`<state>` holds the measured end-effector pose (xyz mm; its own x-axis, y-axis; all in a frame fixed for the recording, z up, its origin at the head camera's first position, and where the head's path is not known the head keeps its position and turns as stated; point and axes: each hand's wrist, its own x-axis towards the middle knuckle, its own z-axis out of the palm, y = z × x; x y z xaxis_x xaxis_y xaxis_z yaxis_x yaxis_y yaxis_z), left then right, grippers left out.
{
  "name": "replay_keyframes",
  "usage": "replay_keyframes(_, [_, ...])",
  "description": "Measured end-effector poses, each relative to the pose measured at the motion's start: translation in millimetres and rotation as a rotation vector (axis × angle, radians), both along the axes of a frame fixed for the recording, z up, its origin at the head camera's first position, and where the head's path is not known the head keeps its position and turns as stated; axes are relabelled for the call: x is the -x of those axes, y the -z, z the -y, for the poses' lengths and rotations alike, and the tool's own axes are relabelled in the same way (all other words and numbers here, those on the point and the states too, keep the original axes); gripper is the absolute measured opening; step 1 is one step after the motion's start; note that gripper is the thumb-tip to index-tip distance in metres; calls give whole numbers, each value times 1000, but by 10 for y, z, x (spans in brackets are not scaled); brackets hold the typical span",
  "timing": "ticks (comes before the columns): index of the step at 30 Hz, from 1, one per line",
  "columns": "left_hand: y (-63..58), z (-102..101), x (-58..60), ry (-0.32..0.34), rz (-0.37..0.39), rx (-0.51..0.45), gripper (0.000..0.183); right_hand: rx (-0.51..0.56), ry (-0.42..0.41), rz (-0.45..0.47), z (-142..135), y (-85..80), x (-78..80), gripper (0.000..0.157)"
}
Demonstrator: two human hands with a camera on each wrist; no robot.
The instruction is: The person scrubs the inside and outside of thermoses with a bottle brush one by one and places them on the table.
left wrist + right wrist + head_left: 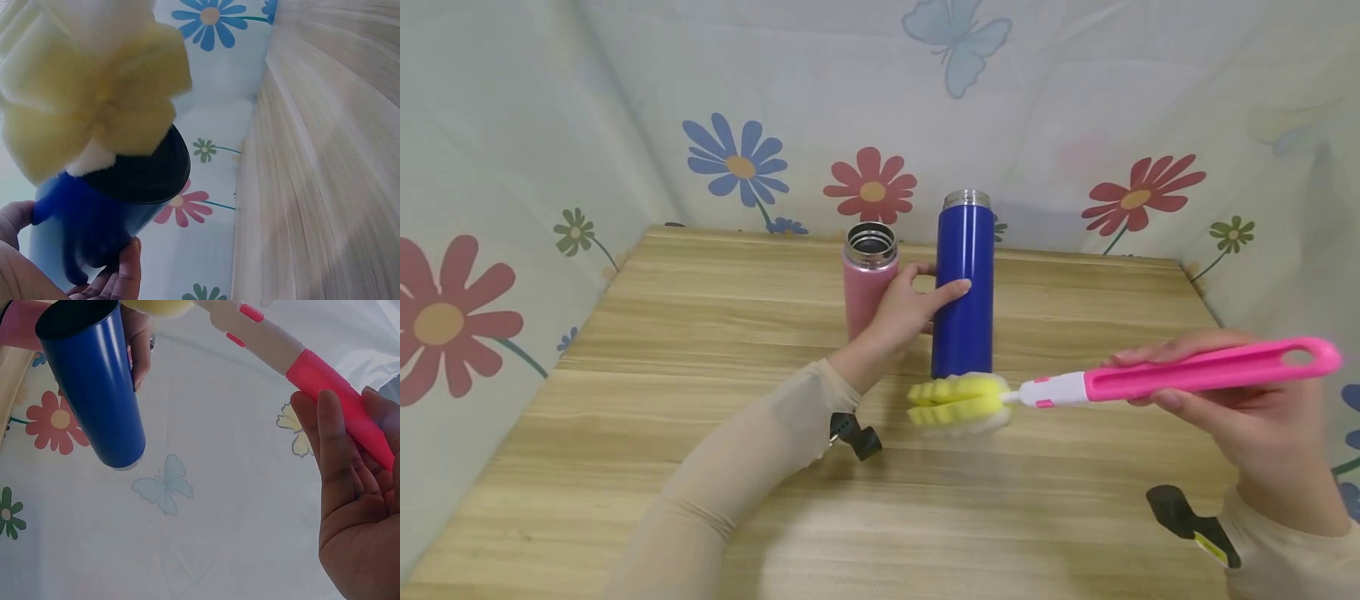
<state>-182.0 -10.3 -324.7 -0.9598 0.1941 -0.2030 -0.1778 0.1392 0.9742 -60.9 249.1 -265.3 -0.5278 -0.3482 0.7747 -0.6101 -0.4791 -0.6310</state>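
Note:
My left hand point(897, 315) grips the tall blue bottle point(964, 329) around its side, thumb in front. The bottle stands upright with its lidless silver mouth at the top. Its black base point(147, 172) shows in the left wrist view, so it is raised off the table. A bottle brush point(1195, 371) with a pink handle lies across my right hand point(1270, 421), pinched between thumb and fingers. Its yellow sponge head point(958, 402) points left, in front of the blue bottle's lower end and outside it. Beside the left hand stands an uncapped pink bottle point(863, 292), partly hidden.
A wooden tabletop point(700, 333) lies beneath both hands. Behind and at the sides hangs a pale cloth point(820, 75) printed with flowers and butterflies. Black straps point(853, 437) sit at both wrists.

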Motion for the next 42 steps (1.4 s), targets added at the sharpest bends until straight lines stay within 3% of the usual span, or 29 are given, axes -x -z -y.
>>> replay_keyframes(9, [3, 12, 7, -1, 2, -13, 65, -75, 28, -19, 97, 36, 40, 23])
replay_keyframes(18, [7, 11, 17, 23, -7, -52, 60, -293, 239, 47, -83, 151, 49, 26])
replay_keyframes(26, [8, 3, 0, 26, 3, -38, 61, -267, 252, 52, -219, 138, 19, 25])
replay_keyframes(34, [16, -23, -9, 16, 8, -46, 62, -266, 328, 83, -311, 30, -75, 24])
replay_keyframes(42, [-16, -61, -41, 14, 23, -54, 64, -354, 427, 152, -368, -38, -159, 27])
